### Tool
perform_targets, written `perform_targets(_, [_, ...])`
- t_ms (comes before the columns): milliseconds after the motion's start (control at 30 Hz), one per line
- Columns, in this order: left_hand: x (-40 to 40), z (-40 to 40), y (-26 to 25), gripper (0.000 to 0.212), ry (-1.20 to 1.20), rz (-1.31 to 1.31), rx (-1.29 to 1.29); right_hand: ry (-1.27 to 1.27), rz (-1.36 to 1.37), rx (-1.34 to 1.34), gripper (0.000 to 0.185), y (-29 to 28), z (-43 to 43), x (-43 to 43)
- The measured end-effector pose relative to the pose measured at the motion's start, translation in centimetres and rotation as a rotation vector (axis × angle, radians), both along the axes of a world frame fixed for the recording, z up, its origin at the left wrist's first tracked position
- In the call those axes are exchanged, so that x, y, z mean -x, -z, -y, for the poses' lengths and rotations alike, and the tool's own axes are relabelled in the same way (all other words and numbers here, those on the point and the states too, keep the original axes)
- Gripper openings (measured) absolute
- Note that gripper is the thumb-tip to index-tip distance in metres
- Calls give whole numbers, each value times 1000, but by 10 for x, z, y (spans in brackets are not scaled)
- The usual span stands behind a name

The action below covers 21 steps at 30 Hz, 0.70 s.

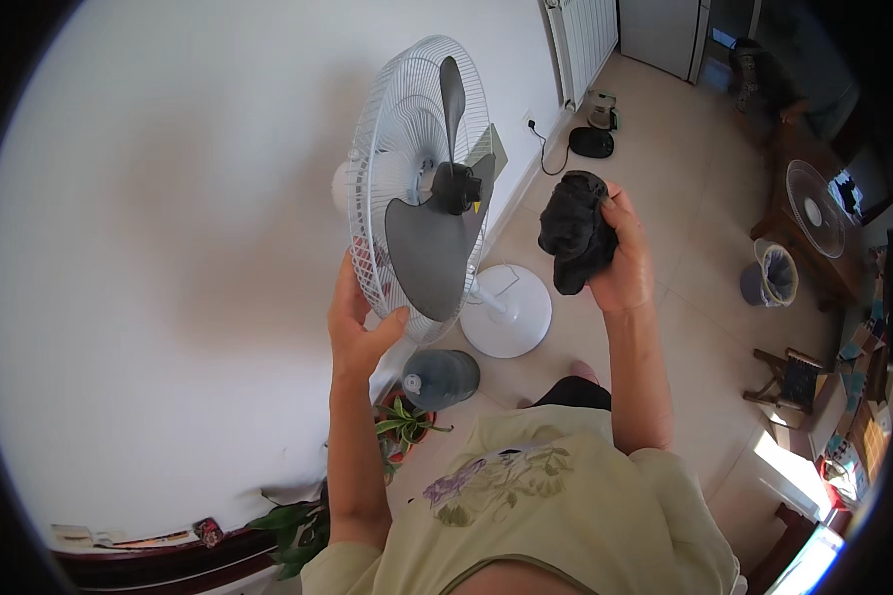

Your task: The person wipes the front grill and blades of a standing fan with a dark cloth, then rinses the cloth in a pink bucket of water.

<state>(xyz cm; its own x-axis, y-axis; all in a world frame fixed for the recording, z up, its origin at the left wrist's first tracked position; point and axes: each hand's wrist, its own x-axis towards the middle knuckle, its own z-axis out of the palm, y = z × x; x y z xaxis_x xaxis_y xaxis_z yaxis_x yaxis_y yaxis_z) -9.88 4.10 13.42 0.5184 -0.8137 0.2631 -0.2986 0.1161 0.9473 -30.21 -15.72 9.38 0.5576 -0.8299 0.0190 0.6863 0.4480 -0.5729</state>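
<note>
A white pedestal fan stands before me, its rear wire grille [376,141] uncovered at the front. Dark grey fan blades [431,260] sit on the black hub [458,188] inside it. My left hand [365,316] grips the lower rim of the grille, thumb on the near side and fingers partly hidden behind the wires. To the right of the blades, apart from them, my right hand [625,256] holds a bunched black cloth [577,230]. The round white fan base [517,320] rests on the tiled floor below.
A large water bottle [443,378] and a potted plant [405,428] stand below my left arm. A black corded appliance base [591,142] lies by the wall. At right are a lined waste bin [770,275], a folding stool [789,379] and a detached front fan grille [800,193] on wooden furniture.
</note>
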Motion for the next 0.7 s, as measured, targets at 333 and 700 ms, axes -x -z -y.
perform_targets(333, [51, 10, 2, 83, -425, 92, -27, -283, -89, -242, 22, 86, 13, -36])
perform_targets(700, [76, 51, -9, 104, -377, 243, -137, -756, -262, -81, 31, 113, -19, -76])
